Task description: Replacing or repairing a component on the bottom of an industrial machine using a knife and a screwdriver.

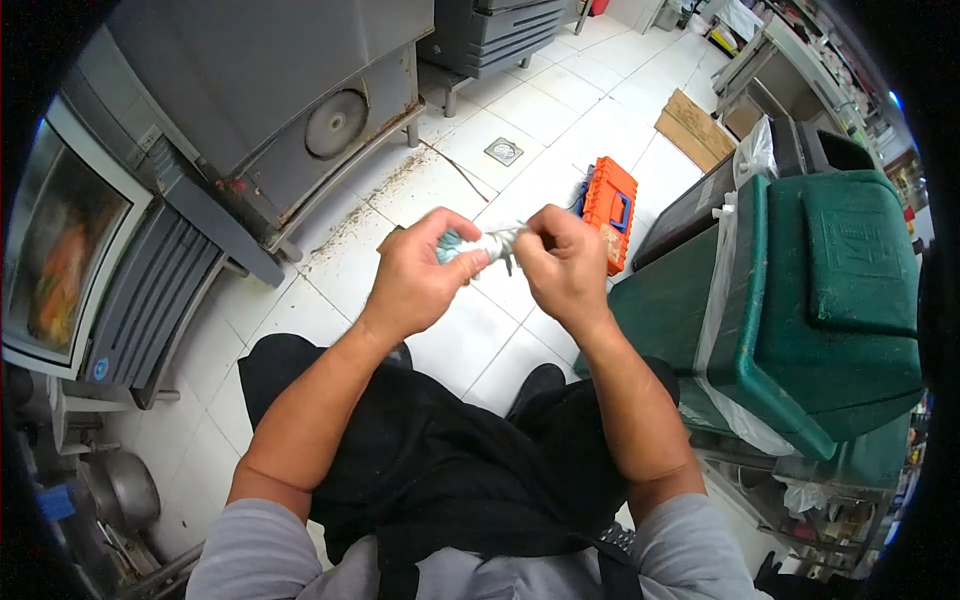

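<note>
In front of my knees, my left hand (405,275) is closed round a small bundle (478,246), white and pale green, that looks like wound cord or rolled cloth; I cannot tell which. My right hand (566,262) is closed in a pinch at the bundle's right end, with its fingers curled in. A short dark tip (509,266) hangs below the bundle between the two hands. What lies inside the right fingers is mostly hidden. Both hands are raised above the white tiled floor (440,345).
An orange toolbox (610,210) lies beyond my right hand. Close on the right stands a green lidded bin (840,290); flat cardboard (695,130) lies farther off. A metal appliance (270,90) and a glass-door fridge (75,250) stand left. Dirt (370,205) and a floor drain (503,151) lie ahead.
</note>
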Demonstrator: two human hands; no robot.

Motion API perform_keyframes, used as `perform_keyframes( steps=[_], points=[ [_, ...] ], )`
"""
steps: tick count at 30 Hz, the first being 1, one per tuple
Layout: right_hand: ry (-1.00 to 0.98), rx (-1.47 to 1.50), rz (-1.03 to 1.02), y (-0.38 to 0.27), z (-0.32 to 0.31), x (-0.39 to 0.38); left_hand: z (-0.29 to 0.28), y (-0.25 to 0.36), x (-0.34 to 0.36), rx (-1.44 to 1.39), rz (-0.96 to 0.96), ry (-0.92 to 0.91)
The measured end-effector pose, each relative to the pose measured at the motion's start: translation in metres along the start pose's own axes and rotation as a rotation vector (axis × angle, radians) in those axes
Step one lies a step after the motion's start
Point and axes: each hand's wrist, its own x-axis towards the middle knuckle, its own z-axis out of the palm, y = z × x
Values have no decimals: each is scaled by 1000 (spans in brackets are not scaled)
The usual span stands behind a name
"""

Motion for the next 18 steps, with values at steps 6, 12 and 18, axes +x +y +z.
perform_keyframes(
  steps=[6, 12, 18],
  points=[
    [44, -481, -345, -16, -14, 13, -11, 15, 0, 283, 373, -109],
    [-374, -427, -97, -11, -14, -4, -12, 15, -3, -85, -26, 25],
    [191, 247, -34, -15, -67, 20, -30, 6, -4, -627, -253, -41]
  ],
)
